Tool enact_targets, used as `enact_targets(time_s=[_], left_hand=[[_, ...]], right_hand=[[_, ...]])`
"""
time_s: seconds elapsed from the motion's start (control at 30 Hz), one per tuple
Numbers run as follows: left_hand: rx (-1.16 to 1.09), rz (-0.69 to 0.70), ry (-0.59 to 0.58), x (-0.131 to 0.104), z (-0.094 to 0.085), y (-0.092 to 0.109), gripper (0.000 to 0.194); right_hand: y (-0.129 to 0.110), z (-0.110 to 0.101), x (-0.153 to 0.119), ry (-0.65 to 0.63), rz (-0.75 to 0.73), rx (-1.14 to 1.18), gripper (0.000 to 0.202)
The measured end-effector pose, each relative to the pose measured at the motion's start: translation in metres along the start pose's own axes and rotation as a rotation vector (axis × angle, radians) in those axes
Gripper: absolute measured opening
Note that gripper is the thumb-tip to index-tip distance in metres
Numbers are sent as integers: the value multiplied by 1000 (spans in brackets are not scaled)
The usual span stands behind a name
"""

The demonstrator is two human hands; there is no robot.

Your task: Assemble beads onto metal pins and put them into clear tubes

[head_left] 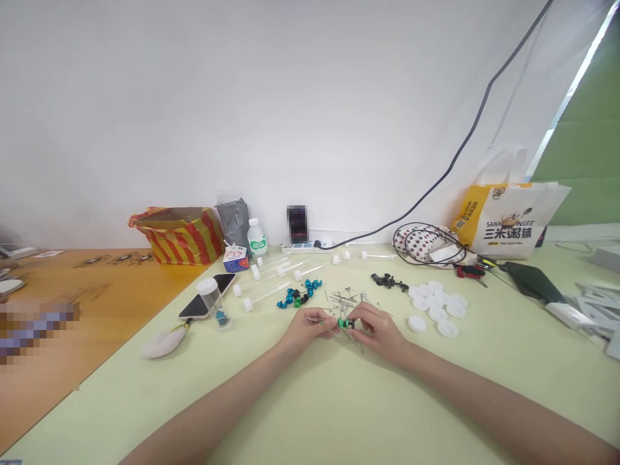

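Near the middle of the pale green table, my left hand (312,325) pinches a thin metal rod. My right hand (375,328) has its fingers closed on a small green and black piece (345,323), which sits between the two hands. Loose metal rods (345,298) lie scattered just beyond my fingers. Blue, black and green small parts (295,296) form a pile behind my left hand. A group of black parts (388,281) lies farther back, to the right. White round caps (437,307) are spread right of my right hand.
Clear tubes with white caps (271,294), a phone (206,298), a clear jar (213,303) and a bottle (257,239) stand or lie left. A striped bag (181,236), power strip (307,247), cable (465,142) and paper bag (513,223) are at the back.
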State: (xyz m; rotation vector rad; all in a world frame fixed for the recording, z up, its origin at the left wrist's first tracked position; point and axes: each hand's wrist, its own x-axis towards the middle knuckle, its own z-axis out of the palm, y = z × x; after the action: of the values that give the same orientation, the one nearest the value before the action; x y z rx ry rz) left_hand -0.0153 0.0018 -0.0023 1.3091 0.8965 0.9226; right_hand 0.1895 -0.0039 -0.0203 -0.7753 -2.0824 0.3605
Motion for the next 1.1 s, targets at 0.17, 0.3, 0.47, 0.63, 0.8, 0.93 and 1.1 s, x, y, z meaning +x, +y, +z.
enact_targets(time_s=[0.17, 0.3, 0.47, 0.63, 0.8, 0.93, 1.1], left_hand=[[-2, -7, 10, 0, 1, 0, 25], [-12, 6, 7, 0, 0, -1, 25], [-19, 15, 10, 1, -1, -3, 25], [-32, 18, 10, 1, -2, -3, 24], [-49, -11, 32, 2, -3, -2, 25], [-46, -19, 35, 1, -3, 1, 24], [-61, -32, 32, 2, -2, 1, 24]], right_hand=[[3, 1, -1, -9, 7, -2, 13], [2, 1, -1, -12, 8, 5, 14], [2, 0, 0, 2, 15, -6, 18], [4, 0, -1, 6, 38, -28, 24], [0, -2, 0, 16, 56, -59, 18], [-1, -3, 1, 2, 54, -63, 14], [0, -3, 0, 0, 63, -59, 14]])
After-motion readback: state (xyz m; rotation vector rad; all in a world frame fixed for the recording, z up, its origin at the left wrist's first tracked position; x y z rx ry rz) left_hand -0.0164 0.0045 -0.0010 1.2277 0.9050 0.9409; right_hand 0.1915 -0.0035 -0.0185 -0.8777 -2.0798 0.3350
